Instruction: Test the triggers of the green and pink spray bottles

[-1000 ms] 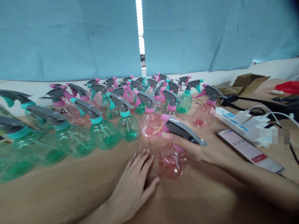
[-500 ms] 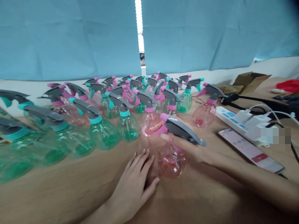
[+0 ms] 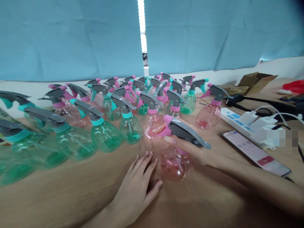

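Note:
My right hand (image 3: 187,147) is wrapped round the neck of a pink spray bottle (image 3: 174,166), under its grey and pink spray head. That bottle stands upright on the table, and some of my right fingers are hidden behind the trigger. Flat on the table to its left lies my left hand (image 3: 140,182), fingers stretched out and thumb apart, holding nothing. Just beyond my hands stand a green spray bottle (image 3: 131,129) with a turquoise collar and a pink spray bottle (image 3: 150,122).
Several more green spray bottles (image 3: 105,137) and pink ones fill the left and back. On the right are a lone pink spray bottle (image 3: 209,114), a white power strip (image 3: 231,118) with cables, a phone (image 3: 256,153) and an open cardboard box (image 3: 256,82). Behind hangs a blue cloth (image 3: 95,38).
My hands and the held spray bottle have not visibly moved. The view has shifted very slightly, and the digits on the phone's screen have changed.

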`<action>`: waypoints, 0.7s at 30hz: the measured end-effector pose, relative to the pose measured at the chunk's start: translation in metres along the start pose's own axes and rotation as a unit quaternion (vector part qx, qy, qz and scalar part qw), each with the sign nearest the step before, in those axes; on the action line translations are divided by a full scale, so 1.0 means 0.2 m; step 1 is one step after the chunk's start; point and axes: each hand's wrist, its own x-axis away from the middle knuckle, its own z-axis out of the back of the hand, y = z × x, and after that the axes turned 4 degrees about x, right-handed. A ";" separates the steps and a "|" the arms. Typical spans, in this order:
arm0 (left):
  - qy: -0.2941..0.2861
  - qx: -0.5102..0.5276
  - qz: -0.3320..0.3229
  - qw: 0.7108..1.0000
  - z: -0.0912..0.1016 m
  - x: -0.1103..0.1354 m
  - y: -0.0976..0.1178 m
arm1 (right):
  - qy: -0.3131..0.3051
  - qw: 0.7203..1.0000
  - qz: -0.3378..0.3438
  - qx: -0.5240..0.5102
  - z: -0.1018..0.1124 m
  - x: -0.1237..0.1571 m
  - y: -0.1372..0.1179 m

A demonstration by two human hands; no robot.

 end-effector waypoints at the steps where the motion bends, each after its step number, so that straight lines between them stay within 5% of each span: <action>1: -0.001 -0.002 -0.001 1.000 0.00 0.00 0.00 | -0.005 1.000 -0.002 -0.001 0.00 0.00 0.00; 21: 0.006 -0.015 -0.004 1.000 0.01 0.00 0.00 | 0.000 0.999 0.026 -0.027 0.00 -0.01 0.00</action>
